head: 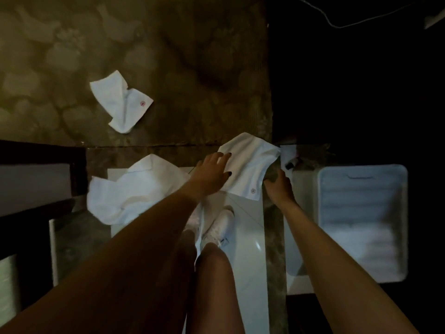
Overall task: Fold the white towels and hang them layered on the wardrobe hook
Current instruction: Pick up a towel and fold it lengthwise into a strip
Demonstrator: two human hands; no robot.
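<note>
A white towel (250, 165) with a small red logo is held up in the middle of the head view. My left hand (213, 172) lies on its left part with straight, spread fingers. My right hand (278, 183) grips its lower right edge with curled fingers. A second white towel (121, 101), partly folded and showing a red logo, lies on the patterned carpet at the upper left. A crumpled heap of white towels (137, 191) sits lower left of my left hand. No wardrobe hook is visible.
A pale plastic basket (361, 222) stands on the right. Dark furniture (36, 153) lines the left edge. My legs and white shoes (221, 225) are on a white floor strip below the towel. The upper right is dark, with a thin cable (337, 25).
</note>
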